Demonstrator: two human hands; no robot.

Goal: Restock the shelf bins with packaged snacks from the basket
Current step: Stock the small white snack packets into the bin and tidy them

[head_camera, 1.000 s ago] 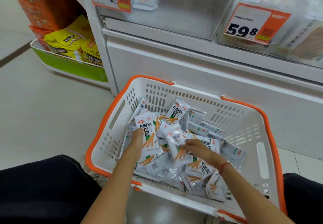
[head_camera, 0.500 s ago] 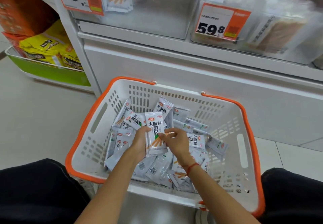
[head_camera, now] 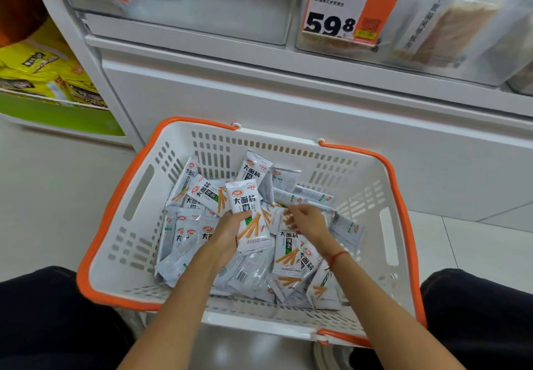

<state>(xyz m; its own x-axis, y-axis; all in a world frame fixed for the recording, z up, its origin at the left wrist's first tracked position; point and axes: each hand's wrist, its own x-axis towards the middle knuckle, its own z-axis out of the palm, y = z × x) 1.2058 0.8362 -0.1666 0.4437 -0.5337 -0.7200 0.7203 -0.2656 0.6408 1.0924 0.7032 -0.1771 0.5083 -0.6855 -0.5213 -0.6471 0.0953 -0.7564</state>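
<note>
Two hands in the basket (head_camera: 138,257): left hand (head_camera: 227,232) grips upright snack packets (head_camera: 249,216); right hand (head_camera: 307,221), fingers curled, seemingly pinches another

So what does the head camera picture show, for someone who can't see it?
A person's left hand holds a snack packet over a white basket full of packets, while the right hand reaches among them. Clear shelf bins sit above.

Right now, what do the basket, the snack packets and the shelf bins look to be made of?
Basket: rigid moulded plastic, white, slotted walls, orange rim, slightly glossy.
Snack packets, one stack in the left hand: thin printed film, probably plastic or foil laminate; it crinkles and catches light.
Shelf bins: clear hard plastic, likely acrylic; contents show through, with reflections.
</note>
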